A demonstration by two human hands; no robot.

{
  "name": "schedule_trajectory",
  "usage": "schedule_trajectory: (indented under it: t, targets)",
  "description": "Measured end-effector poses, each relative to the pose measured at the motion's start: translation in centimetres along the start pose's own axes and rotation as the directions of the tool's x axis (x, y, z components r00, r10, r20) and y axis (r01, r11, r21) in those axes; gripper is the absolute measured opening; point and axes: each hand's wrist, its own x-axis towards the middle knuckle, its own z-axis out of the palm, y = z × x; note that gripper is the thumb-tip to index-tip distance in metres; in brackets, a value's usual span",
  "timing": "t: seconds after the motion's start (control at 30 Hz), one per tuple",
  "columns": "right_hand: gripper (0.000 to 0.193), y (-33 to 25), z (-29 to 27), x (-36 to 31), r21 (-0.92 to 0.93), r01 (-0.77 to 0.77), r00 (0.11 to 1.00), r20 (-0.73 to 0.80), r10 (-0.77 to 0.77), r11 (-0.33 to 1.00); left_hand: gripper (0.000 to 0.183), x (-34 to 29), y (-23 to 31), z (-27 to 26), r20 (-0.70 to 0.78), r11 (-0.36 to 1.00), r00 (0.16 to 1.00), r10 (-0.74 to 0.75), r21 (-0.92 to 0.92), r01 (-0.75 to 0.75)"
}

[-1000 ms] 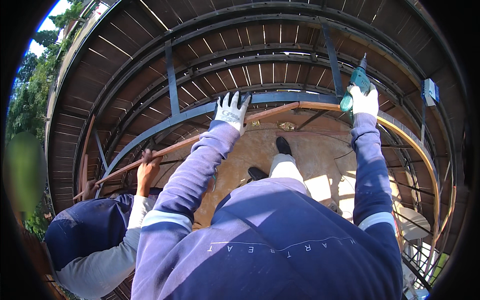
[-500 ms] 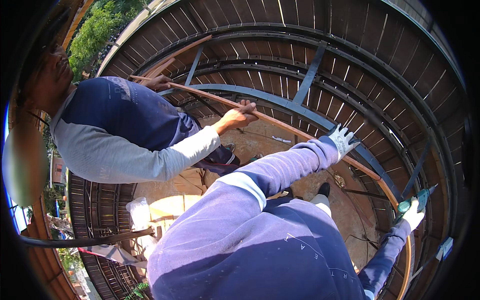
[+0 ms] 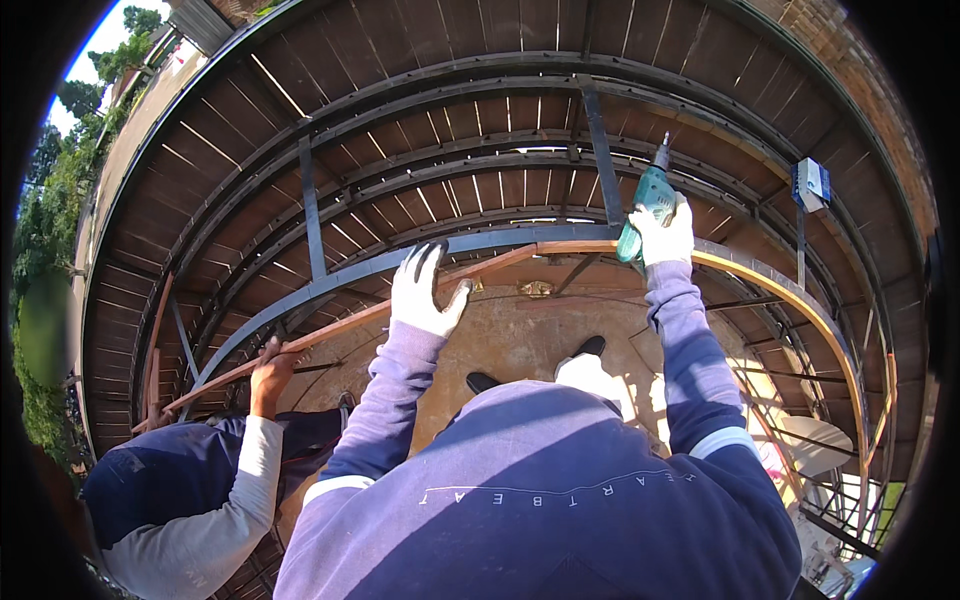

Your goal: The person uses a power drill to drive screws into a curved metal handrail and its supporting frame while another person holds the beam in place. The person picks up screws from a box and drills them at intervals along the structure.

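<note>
My left hand (image 3: 426, 288) wears a white glove with dark fingertips. Its fingers are spread and lie over a long reddish wooden strip (image 3: 345, 325), reaching the curved grey-blue metal rail (image 3: 455, 243); the palm side is hidden. In my right hand (image 3: 668, 235), also gloved, is a green power drill (image 3: 655, 195), its bit pointing up and away from me. The drill's lower end is just above the rail, near the strip's right part. At the left, a co-worker's hand (image 3: 270, 372) grips the same strip.
Dark slatted tiers (image 3: 420, 105) curve around ahead, with metal uprights (image 3: 600, 150) joining the rails. A lighter wooden strip (image 3: 800, 300) follows the rail at right. A blue-and-white box (image 3: 811, 185) sits on the framework at far right. The co-worker (image 3: 180, 490) bends at lower left.
The view has swung right, so the co-worker now appears lower left. My right hand shows nearer the middle, still with the drill. My left hand remains at the strip, fingers spread.
</note>
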Motion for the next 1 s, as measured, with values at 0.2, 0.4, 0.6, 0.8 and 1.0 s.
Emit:
schedule_trajectory:
  t: [0.2,0.4,0.6,0.8,1.0]
  targets:
    - [0.089,1.3,-3.3,0.6,0.240,-0.015,0.976,0.214,-0.038,0.971,0.036,-4.9,9.7,7.5,0.474,0.874,0.861,-0.185,-0.321,0.364]
    - [0.080,6.7,-11.6,2.4,0.509,-0.370,0.886,0.446,0.129,0.778,0.033,-1.1,15.1,13.4,0.588,0.801,0.798,-0.132,-0.411,0.435]
    - [0.085,0.3,-19.9,1.1,0.101,0.017,0.918,0.393,-0.056,0.995,0.035,7.7,23.2,16.6,0.699,0.388,0.715,-0.014,-0.655,0.648]
    - [0.092,-0.7,-27.0,2.0,-0.042,-0.051,0.975,0.216,0.059,0.998,0.033,12.7,26.1,22.7,0.731,0.524,0.642,0.233,-0.650,0.550]
    - [0.090,4.3,-35.9,3.1,0.113,-0.138,0.964,-0.213,0.160,0.984,0.039,20.8,33.3,33.3,0.585,0.733,0.623,0.520,-0.680,0.026]
